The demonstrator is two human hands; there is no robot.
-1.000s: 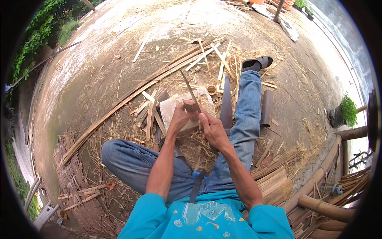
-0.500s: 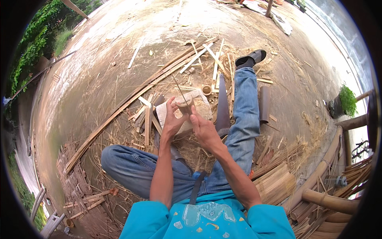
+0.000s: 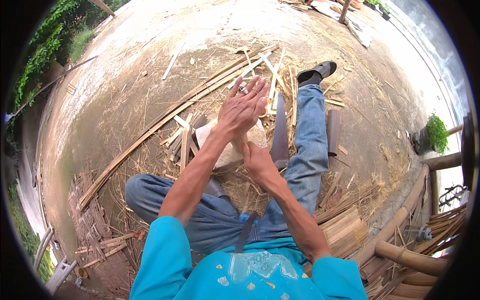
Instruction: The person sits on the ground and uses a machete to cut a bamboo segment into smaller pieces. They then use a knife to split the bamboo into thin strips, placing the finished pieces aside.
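My left hand [image 3: 242, 111] is stretched out flat above a pale stone block [image 3: 257, 136], its fingers straight and slightly apart, with a ring on one finger. Nothing shows in its grasp. Just below it, to the right, my right hand [image 3: 260, 162] is closed, thumb pointing forward. What it grips is mostly hidden behind the left hand and wrist; only a pale sliver shows by the thumb. A tapered dark blade [image 3: 280, 127], like a handsaw's, lies right of the block, beside my outstretched leg [image 3: 310, 130].
Long bamboo strips [image 3: 165, 117] run diagonally across the ground on the left. Short split pieces [image 3: 185, 150] are piled left of the block. A dark half-round tube [image 3: 333, 132] lies beyond my right leg. Bamboo poles [image 3: 412, 257] and a potted plant [image 3: 435, 135] stand at the right.
My left hand has let go of the short bamboo cylinder and moved forward and right, fingers now extended. The cylinder and thin rod are now hidden. My right hand stays nearly in place.
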